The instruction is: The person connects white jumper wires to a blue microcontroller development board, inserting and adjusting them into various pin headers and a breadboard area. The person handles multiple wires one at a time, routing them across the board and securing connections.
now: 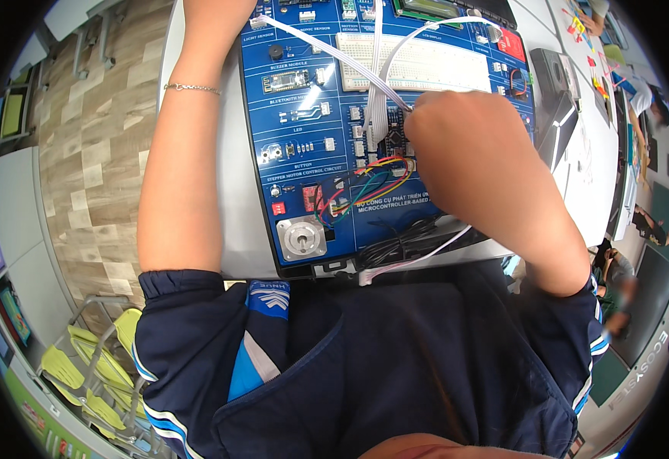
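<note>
A blue electronics training board (296, 134) lies in an open black case in front of me. My right hand (465, 145) is closed over the board's middle, its fingers pinched at the end of a white flat cable (327, 52), beside the small microcontroller board (394, 138). This cable runs from a socket at the board's upper left; the fingertips themselves are mostly hidden. My left hand (223, 14) reaches past the upper left corner, cut off by the picture's edge, so its fingers do not show. Other white cables (378, 69) drop to sockets near the microcontroller.
A white breadboard (419, 61) and a display (430, 9) sit at the board's far side. Nearer are a stepper motor (301, 239), coloured wires (380, 180) and a coiled black cable (399, 243). A dark box (553, 84) stands on the right. Green chairs (93, 359) stand lower left; other people are at right.
</note>
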Action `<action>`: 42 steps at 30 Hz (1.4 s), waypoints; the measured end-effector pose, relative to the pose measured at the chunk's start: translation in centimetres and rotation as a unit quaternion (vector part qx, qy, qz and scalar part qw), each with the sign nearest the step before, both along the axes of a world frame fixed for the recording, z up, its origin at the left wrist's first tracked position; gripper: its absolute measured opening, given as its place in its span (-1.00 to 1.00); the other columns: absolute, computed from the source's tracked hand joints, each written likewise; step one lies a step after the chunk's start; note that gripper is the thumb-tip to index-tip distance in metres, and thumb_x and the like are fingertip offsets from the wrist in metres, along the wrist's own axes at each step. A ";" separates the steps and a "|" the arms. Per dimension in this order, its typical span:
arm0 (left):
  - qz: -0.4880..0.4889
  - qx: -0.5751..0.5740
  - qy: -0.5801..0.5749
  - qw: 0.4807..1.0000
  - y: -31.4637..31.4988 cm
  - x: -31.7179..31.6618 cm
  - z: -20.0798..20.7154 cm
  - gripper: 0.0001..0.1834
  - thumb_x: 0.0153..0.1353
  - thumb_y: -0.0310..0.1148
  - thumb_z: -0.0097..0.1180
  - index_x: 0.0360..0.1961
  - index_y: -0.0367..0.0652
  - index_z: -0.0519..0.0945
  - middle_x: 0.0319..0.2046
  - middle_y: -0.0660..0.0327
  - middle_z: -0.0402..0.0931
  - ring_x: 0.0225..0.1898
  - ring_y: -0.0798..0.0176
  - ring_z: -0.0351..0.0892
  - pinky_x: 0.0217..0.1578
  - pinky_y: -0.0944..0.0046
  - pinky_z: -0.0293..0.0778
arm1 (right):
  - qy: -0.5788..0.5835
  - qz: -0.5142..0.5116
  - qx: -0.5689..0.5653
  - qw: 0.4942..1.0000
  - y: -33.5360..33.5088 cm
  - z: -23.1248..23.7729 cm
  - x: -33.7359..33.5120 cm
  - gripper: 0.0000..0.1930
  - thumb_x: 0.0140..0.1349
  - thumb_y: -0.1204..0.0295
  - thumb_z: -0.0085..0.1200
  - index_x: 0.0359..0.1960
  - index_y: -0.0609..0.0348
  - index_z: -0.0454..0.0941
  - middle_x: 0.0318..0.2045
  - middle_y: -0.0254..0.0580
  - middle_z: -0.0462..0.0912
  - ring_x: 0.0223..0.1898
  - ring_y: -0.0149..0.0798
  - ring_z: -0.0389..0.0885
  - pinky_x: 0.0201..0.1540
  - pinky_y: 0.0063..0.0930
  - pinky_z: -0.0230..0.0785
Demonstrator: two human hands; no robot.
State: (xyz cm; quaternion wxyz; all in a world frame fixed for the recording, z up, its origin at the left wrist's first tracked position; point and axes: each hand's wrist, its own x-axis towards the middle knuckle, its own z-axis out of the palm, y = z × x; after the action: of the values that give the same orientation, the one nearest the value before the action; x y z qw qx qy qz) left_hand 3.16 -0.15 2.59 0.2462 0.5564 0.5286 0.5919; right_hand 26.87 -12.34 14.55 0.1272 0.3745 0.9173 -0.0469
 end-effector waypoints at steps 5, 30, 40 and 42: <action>0.013 0.018 0.038 0.999 0.0 -0.1 -0.1 -0.66 0.35 -0.22 0.24 -0.22 -0.38 0.73 -0.34 0.20 0.73 -0.27 0.44 0.61 -0.21 0.41 0.50 | 0.034 -0.007 0.008 0.999 -0.7 -0.5 0.8 -0.96 -0.02 0.58 0.19 -0.56 0.21 0.59 -0.41 -0.10 0.60 -0.38 0.02 0.66 -0.31 -0.17 0.51; -0.001 -0.047 -0.014 0.999 0.8 -0.6 -1.1 -0.65 0.34 -0.05 0.25 -0.16 -0.12 0.80 -0.16 0.24 0.75 -0.09 0.41 0.61 -0.11 0.42 0.46 | 0.503 0.148 -0.281 0.804 -1.4 2.7 10.7 -0.86 0.20 0.46 0.34 -0.24 0.22 0.75 -0.36 -0.27 0.69 -0.08 -0.15 0.68 0.00 -0.18 0.32; 0.006 -0.042 0.000 0.999 0.5 -0.8 -1.1 -0.67 0.36 -0.07 0.23 -0.14 -0.12 0.79 -0.16 0.29 0.75 -0.15 0.46 0.60 -0.23 0.46 0.43 | 0.700 -0.275 -0.161 0.640 4.4 -3.5 10.1 -0.65 0.54 0.33 -0.01 0.08 0.45 0.54 -0.25 -0.26 0.57 -0.42 -0.52 0.53 -0.21 -0.55 0.55; 0.001 -0.035 0.001 0.999 0.7 -0.7 -1.2 -0.67 0.37 -0.08 0.23 -0.15 -0.12 0.78 -0.16 0.29 0.75 -0.16 0.47 0.60 -0.23 0.46 0.42 | 0.634 -0.296 -0.150 0.699 4.9 -4.2 10.0 -0.63 0.54 0.32 -0.02 0.13 0.45 0.53 -0.24 -0.26 0.60 -0.46 -0.54 0.53 -0.27 -0.59 0.54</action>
State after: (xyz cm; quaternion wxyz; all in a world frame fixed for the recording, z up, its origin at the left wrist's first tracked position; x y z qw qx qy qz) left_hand 2.48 0.55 1.36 0.2643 0.5472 0.5501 0.5728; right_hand 36.90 -7.39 10.34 -0.4500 0.4841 0.6037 -0.4457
